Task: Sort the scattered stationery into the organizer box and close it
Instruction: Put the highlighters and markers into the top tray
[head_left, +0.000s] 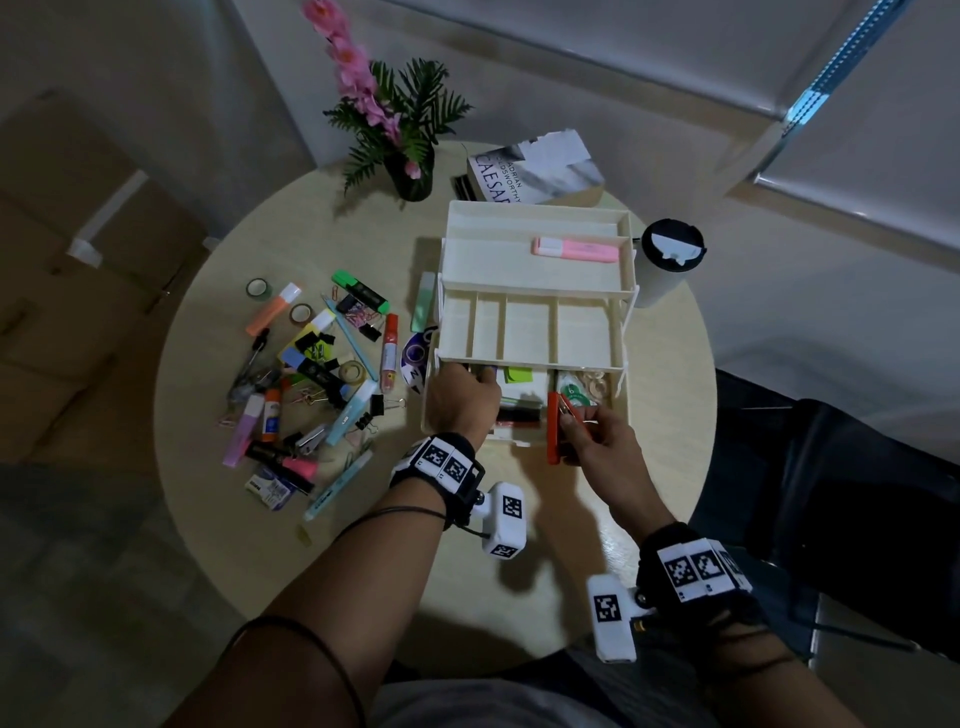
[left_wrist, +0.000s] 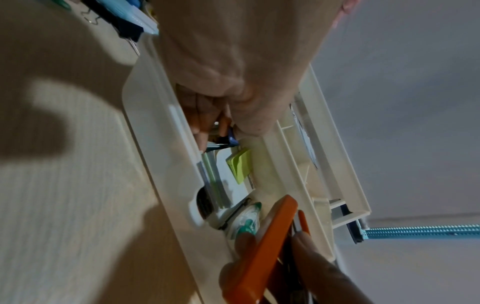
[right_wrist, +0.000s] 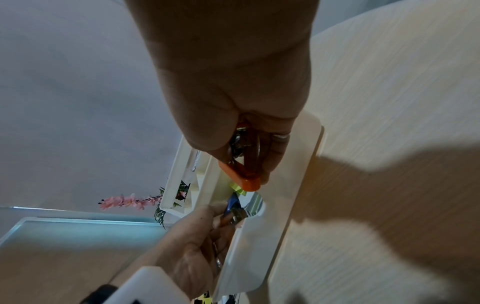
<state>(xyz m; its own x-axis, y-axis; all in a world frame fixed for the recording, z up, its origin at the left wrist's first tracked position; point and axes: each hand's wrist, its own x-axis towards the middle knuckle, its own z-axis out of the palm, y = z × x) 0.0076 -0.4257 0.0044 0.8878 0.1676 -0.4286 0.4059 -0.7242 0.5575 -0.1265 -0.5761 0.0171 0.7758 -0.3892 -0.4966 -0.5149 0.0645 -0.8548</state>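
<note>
The organizer box (head_left: 535, 312) stands open on the round, pale wood desk (head_left: 363, 519), toward its far right side. It is cream plastic, with tiers stepped back: the top tray holds one pink highlighter (head_left: 575, 248), the middle tray is split by dividers into narrow compartments, and the bottom section nearest the person holds green sticky notes (head_left: 519, 375), a green-and-white correction tape (head_left: 574, 391) and small tape rolls (head_left: 595, 378).

The right hand (head_left: 597, 436) holds an orange stapler (head_left: 556, 428) over the box's near edge, its grip closed round the stapler, thumb on one side and fingers on the other; the stapler's jaw stands partly open. The left hand (head_left: 460, 397) reaches into the left part of the bottom section with fingers curled down around something dark blue; what it is cannot be made out.

The scattered stationery (head_left: 311, 384) lies in a heap on the desk left of the box: highlighters, pens, glue sticks, binder clips, paper clips and tape rolls. Behind the box are a book (head_left: 540, 171), a vase of pink flowers (head_left: 410, 171) and a lidded cup (head_left: 667, 260)
</note>
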